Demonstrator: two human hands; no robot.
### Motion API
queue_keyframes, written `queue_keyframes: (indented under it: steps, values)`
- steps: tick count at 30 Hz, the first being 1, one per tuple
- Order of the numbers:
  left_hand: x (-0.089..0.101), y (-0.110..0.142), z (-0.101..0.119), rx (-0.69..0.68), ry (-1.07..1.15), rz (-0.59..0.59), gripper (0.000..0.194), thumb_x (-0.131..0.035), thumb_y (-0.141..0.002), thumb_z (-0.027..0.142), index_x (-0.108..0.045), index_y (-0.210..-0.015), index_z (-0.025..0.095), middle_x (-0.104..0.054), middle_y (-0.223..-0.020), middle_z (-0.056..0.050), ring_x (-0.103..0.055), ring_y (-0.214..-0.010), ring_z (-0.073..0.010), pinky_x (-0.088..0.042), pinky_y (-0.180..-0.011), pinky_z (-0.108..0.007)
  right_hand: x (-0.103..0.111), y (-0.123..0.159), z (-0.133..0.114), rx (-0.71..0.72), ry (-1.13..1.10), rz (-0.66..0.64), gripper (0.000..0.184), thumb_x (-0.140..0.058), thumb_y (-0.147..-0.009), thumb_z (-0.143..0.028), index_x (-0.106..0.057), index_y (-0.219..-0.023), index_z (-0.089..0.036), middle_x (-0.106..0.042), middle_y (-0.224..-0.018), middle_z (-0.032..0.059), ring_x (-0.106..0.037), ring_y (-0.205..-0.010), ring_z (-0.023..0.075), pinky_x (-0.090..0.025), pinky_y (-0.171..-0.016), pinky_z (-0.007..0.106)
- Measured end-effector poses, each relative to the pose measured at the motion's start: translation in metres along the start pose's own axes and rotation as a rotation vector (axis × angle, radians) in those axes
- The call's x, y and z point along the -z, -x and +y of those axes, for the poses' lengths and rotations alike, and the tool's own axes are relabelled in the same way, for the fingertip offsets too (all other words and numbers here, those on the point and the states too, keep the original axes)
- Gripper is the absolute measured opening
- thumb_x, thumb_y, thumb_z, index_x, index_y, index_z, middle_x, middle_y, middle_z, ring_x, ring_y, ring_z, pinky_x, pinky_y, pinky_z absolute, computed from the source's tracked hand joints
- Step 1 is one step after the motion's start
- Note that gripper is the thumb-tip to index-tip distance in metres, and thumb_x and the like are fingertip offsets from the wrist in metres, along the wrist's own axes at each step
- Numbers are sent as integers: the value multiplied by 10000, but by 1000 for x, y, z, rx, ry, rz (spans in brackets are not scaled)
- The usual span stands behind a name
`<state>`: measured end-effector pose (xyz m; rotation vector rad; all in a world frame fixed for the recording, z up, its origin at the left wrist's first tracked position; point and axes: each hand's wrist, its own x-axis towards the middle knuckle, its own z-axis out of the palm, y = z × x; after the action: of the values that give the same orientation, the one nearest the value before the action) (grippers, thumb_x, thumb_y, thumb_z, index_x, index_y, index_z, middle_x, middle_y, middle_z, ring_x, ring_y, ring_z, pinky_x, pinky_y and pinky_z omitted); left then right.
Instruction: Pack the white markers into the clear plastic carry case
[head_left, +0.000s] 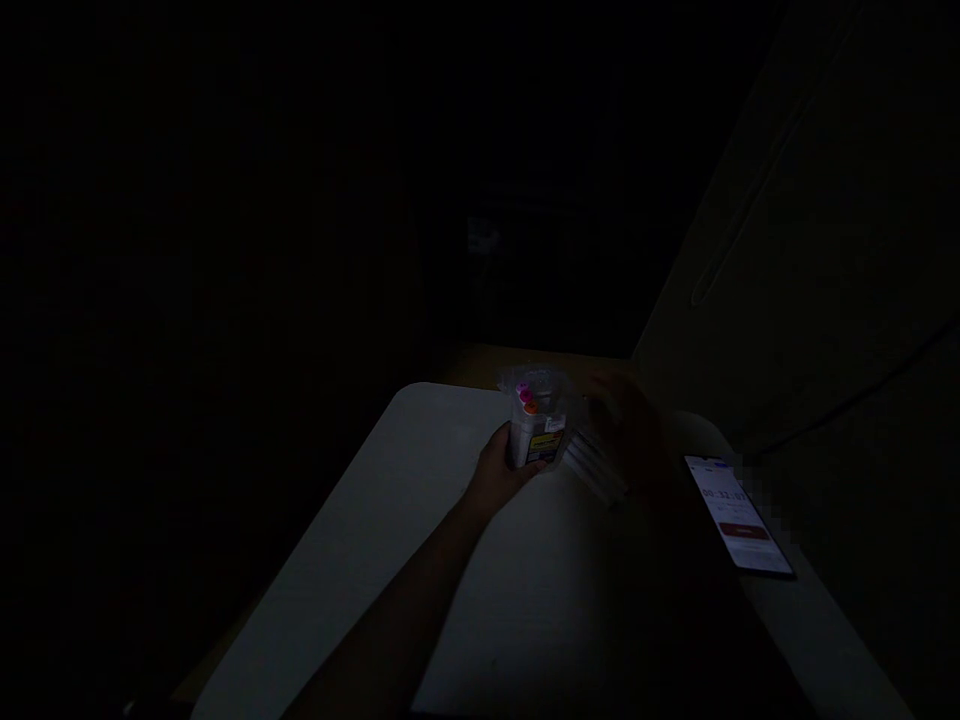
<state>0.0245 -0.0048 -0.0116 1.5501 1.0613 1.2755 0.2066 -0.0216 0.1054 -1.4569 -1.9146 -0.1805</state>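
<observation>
In the dim light, my left hand (499, 470) is wrapped around a clear plastic pack (538, 425) above the white table. Round pink and orange ends (527, 398) show near its top, and a yellow and black label faces me. What those coloured ends belong to is too dark to make out. My right hand (622, 405) is in deep shadow just right of the pack, its fingers curled together; whatever they pinch is not clear. Below it, several pale, slender sticks (594, 468) lie side by side on the table.
A lit phone (739, 515) showing a running timer lies at the right of the white table (390, 500). A wall (840, 320) rises close along the right side, with a dark cable (855, 400) against it. Everything beyond the far table edge is nearly black.
</observation>
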Motion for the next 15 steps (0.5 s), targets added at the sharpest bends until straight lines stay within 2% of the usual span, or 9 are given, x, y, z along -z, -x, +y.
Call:
queue_keyframes:
  steps: [3, 5, 9, 13, 15]
  values:
    - [0, 1, 5, -4, -56, 3, 650, -772, -637, 330, -480, -1192, 161, -627, -1160, -116, -615, -1061, -260, -506, -917, -414, -6, 6, -24, 257, -133, 32, 406, -360, -951, -359, -520, -1271, -167, -564, -1296, 98, -518, -1209, 198, -434, -1022, 374]
    - [0, 1, 9, -11, -107, 8, 640, -776, -626, 326, -490, -1174, 160, -627, -1149, -108, -609, -1051, -254, -504, -905, -394, -7, 11, -35, 337, -141, -8, 386, -368, -946, -309, -526, -1270, -169, -581, -1281, 83, -536, -1178, 198, -422, -997, 372]
    - [0, 3, 14, -41, -203, 3, 567, -758, -640, 330, -518, -1126, 165, -642, -1084, -70, -607, -997, -220, -499, -868, -341, -9, 16, -46, 294, -129, 4, 319, -431, -933, -278, -564, -1213, -203, -668, -1099, 45, -594, -1010, 191, -385, -937, 388]
    - [1, 3, 10, -66, -232, -20, 508, -744, -652, 383, -532, -1060, 165, -643, -968, -32, -601, -876, -179, -488, -754, -280, -9, 19, -53, 210, -181, 8, 280, -518, -896, -278, -563, -1163, -208, -675, -1047, 11, -588, -1016, 196, -294, -1017, 437]
    - [1, 3, 8, -59, -237, -28, 487, -739, -655, 408, -534, -1026, 168, -637, -930, -20, -595, -841, -168, -478, -713, -261, -9, 20, -55, 178, -219, 18, 229, -559, -863, -263, -584, -1082, -201, -679, -1021, 8, -594, -991, 192, -293, -1013, 433]
